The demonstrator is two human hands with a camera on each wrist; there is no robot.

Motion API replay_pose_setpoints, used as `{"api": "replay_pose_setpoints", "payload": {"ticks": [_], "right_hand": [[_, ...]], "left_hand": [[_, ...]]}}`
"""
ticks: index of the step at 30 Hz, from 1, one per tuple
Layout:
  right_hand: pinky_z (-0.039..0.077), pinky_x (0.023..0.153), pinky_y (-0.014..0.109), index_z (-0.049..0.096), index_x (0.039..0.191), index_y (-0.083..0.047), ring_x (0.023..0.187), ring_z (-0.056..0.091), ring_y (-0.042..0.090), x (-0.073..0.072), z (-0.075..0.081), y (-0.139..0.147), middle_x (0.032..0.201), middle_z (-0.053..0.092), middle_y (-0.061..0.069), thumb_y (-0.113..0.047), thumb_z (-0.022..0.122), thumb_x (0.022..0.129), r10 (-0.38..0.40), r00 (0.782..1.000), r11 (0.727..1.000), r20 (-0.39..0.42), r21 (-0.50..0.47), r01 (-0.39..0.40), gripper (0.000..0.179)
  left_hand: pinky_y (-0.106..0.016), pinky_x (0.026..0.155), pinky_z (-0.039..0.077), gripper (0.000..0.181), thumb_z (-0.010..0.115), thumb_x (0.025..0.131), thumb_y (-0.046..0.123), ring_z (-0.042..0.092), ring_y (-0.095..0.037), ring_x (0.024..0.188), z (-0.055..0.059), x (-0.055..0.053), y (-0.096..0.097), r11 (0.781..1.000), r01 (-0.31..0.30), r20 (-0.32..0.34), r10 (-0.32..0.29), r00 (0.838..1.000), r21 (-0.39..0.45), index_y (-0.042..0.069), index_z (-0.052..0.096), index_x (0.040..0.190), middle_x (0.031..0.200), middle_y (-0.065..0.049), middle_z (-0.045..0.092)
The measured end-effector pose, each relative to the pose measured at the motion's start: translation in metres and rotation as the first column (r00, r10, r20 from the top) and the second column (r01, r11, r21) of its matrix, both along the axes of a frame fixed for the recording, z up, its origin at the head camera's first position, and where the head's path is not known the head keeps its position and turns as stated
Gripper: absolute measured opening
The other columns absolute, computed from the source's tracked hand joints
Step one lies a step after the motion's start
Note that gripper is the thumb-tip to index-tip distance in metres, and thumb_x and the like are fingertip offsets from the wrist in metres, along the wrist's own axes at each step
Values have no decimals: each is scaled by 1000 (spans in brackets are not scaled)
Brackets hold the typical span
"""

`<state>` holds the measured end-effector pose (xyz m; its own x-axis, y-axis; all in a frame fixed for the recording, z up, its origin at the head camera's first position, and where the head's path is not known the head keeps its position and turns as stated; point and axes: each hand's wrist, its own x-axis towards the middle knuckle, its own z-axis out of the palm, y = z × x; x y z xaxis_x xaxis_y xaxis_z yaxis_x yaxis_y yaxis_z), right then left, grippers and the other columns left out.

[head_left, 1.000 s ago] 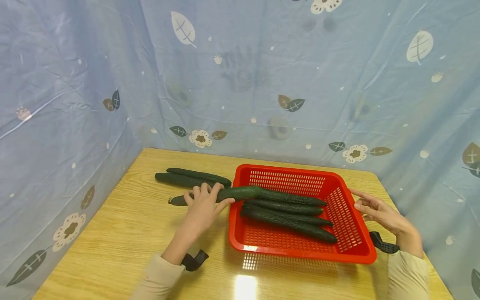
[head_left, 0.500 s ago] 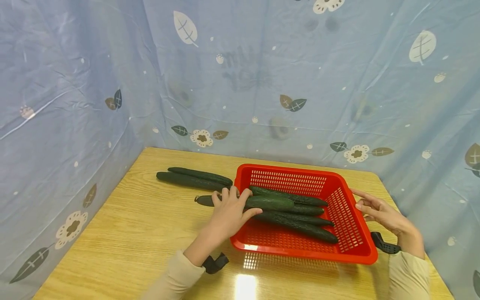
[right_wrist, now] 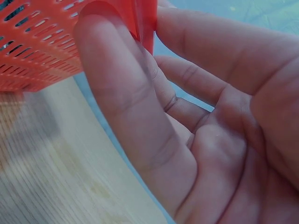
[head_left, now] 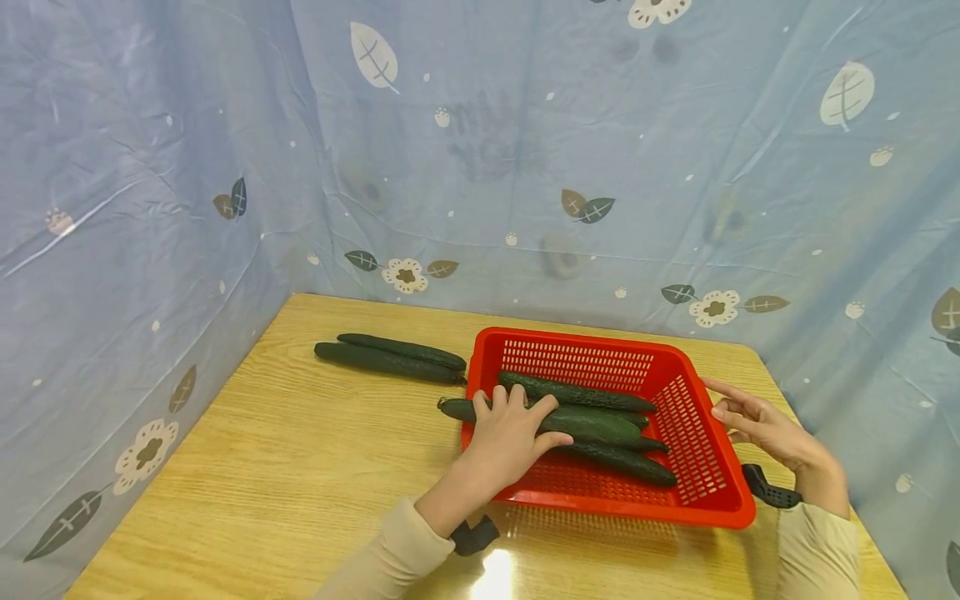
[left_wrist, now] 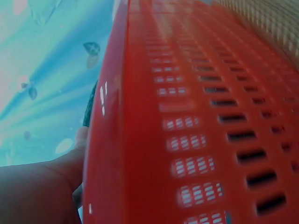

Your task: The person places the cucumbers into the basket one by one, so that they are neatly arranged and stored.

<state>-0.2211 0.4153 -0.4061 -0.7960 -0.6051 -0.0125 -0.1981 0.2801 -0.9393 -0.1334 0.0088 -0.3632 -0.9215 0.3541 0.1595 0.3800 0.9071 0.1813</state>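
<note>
My left hand (head_left: pixel 510 433) grips a dark green cucumber (head_left: pixel 600 425) over the left part of a red plastic basket (head_left: pixel 675 515). The cucumber's stem end sticks out past the left rim, and its other end lies over several cucumbers (head_left: pixel 630 465) in the basket. In the left wrist view, the basket wall (left_wrist: pixel 140 140) hides most of the hand (left_wrist: pixel 51 177). At the basket's right side, my right hand (head_left: pixel 768 429) pinches the rim. The right wrist view has the rim (right_wrist: pixel 145 23) between the fingertips of that hand (right_wrist: pixel 187 116).
Two more cucumbers (head_left: pixel 390 358) lie side by side on the wooden table (head_left: pixel 315 467), left of the basket. A blue patterned curtain (head_left: pixel 480 167) hangs behind the table and along both sides.
My left hand has carried its cucumber rightward, from the basket's left rim to over the cucumbers inside. The right hand and the basket have stayed in place.
</note>
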Motion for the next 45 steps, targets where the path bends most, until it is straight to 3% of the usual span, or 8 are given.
{"api": "replay_pose_setpoints", "payload": {"ticks": [13,24,31,39,45], "right_hand": [[53,75,31,11,148,-2,95,60,8,-2,-2,2,100,54,-5,2,31,99,39,999,999,13,-26,-38,53],[52,73,31,12,148,-2,95,60,7,-1,0,1,99,53,-5,2,32,99,21,1000,1000,-1,-8,-21,53],[52,74,31,11,148,-1,92,60,8,0,1,2,99,53,-5,0,33,100,-1,1000,1000,-3,27,1,53],[52,74,30,11,148,-2,92,60,7,-2,0,2,98,54,-5,2,33,99,18,1000,1000,-24,23,-18,53],[52,72,30,13,148,-2,93,59,5,-2,-2,1,99,52,-5,-2,35,100,-30,999,997,-33,77,33,52]], "left_hand": [[-55,96,26,56,32,86,66,40,-28,107,-8,-2,43,999,13,78,-10,997,-43,37,42,132,118,-8,48],[-55,101,25,53,34,85,68,37,-30,121,-26,-3,75,997,-18,180,31,983,-75,43,39,131,121,-7,47],[-53,103,25,56,34,82,70,36,-29,123,-31,-6,84,990,-35,235,67,970,-138,48,37,133,121,-4,46],[-49,102,28,54,47,77,68,37,-26,121,-31,-8,89,971,-49,253,110,961,-234,52,38,128,126,0,47],[-49,103,26,54,50,76,68,36,-25,121,-32,-10,89,972,-45,296,114,948,-230,51,38,127,126,0,46]]}}
